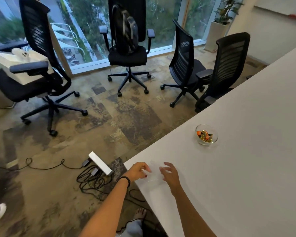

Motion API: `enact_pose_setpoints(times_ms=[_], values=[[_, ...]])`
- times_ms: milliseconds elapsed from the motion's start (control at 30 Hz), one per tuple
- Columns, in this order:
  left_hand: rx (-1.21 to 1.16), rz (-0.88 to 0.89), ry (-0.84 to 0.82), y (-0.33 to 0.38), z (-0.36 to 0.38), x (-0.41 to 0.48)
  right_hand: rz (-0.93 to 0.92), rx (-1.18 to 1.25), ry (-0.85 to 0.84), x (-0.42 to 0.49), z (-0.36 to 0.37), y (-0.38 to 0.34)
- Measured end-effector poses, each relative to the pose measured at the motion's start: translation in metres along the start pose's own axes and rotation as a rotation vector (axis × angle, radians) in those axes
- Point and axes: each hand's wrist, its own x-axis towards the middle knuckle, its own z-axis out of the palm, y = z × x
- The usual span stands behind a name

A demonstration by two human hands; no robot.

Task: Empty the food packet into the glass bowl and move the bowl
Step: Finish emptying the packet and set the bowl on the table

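Observation:
A small glass bowl [206, 134] stands on the white table [246, 168], holding orange, dark and yellow food pieces. Near the table's left corner lies a clear, nearly invisible food packet [153, 175]; it looks flat and empty. My left hand [138, 171] is at the packet's left edge, fingertips pinched on it. My right hand [169, 173] hovers at the packet's right edge with its fingers spread and nothing in them. The bowl is well beyond both hands, to the upper right.
Several black office chairs stand on the carpet beyond the table, one [225, 69] right against its far edge. A white power strip [101, 163] with black cables lies on the floor by the table corner. My bare foot [140, 214] shows below.

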Motion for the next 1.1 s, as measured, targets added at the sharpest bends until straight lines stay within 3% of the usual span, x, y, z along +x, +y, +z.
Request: enact_pose_setpoints(times_ms=[167, 500, 767, 967, 1100], values=[[0.001, 0.002, -0.006, -0.01, -0.003, -0.008, -0.012, -0.098, 0.027, 0.003, 0.008, -0.002], [-0.265, -0.167, 0.244, -0.021, -0.006, -0.012, 0.017, -0.073, 0.192, 0.01, 0.01, -0.004], [-0.056, -0.156, 0.314, -0.017, -0.011, 0.0, 0.007, -0.044, 0.235, 0.018, -0.001, -0.01], [-0.042, -0.157, 0.551, 0.01, -0.01, 0.029, 0.01, -0.025, 0.407, 0.032, -0.037, -0.014], [-0.036, -0.028, 0.486, 0.05, 0.009, 0.064, 0.006, 0.068, 0.514, 0.04, -0.076, -0.018]])
